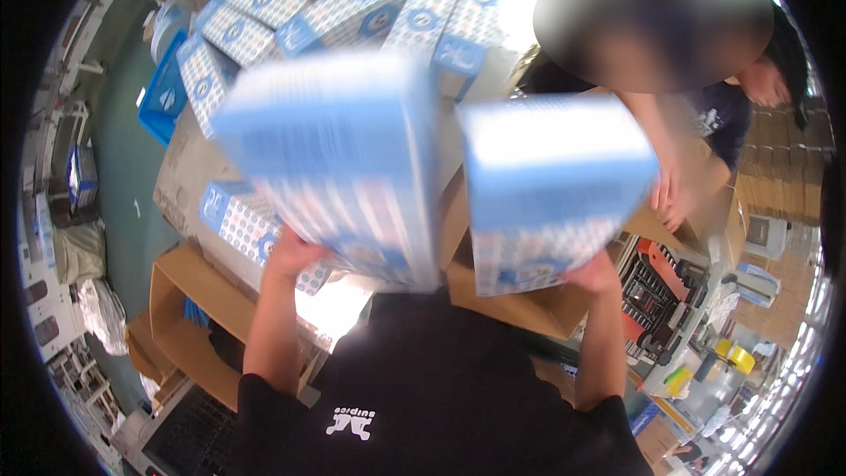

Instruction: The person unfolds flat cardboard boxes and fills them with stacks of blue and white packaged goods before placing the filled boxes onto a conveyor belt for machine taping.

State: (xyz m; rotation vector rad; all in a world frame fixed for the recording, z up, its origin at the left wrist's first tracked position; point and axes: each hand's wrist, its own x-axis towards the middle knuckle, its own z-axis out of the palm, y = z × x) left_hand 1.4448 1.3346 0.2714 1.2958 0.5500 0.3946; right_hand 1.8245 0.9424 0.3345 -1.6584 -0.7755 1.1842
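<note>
A tall blue-and-white patterned box is raised in front of me, smeared by motion. My left hand grips it at its lower left edge, fingers mostly hidden. A second box of the same kind stands beside it on the right, with a narrow gap between them. My right hand is closed on its lower right corner. Below the right-hand box shows part of an open cardboard carton. A similar patterned box lies on the table just beyond my left hand.
Many matching boxes cover the far side of the table. Another person's hands are close to the carton on the right. An open carton stands at left, a blue crate beyond. An orange-and-black machine sits at right.
</note>
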